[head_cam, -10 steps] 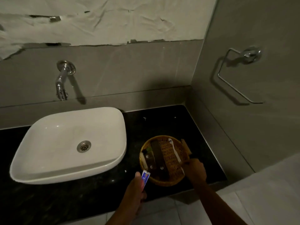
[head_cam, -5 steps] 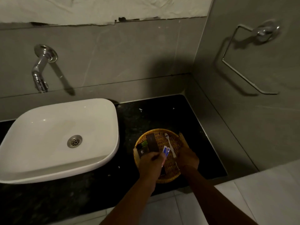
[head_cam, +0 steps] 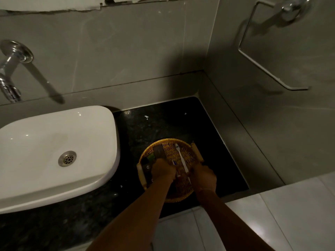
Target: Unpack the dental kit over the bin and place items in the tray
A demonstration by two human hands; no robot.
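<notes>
A round wicker tray (head_cam: pixel 164 141) with wooden handles sits on the black counter, right of the basin. A white toothbrush (head_cam: pixel 181 158) lies in it, head pointing away from me. My right hand (head_cam: pixel 204 176) is curled over the toothbrush's handle end at the tray's near right. My left hand (head_cam: pixel 162 170) is low over the tray's middle, pinching a small blue-and-white toothpaste tube (head_cam: pixel 174 162) that lies beside the toothbrush. Dark sachets (head_cam: pixel 159 151) fill the tray's left side. No bin is in view.
A white basin (head_cam: pixel 54 151) takes up the counter's left, with a chrome tap (head_cam: pixel 10 73) on the wall above it. A chrome towel ring (head_cam: pixel 272 51) hangs on the right wall. The black counter (head_cam: pixel 163 122) ends at the wall corner; pale floor tiles (head_cam: pixel 272 214) lie below.
My left hand carried the toothpaste tube from the counter's front edge into the tray, down next to the toothbrush. My right hand stayed at the toothbrush's handle. The view tilted down.
</notes>
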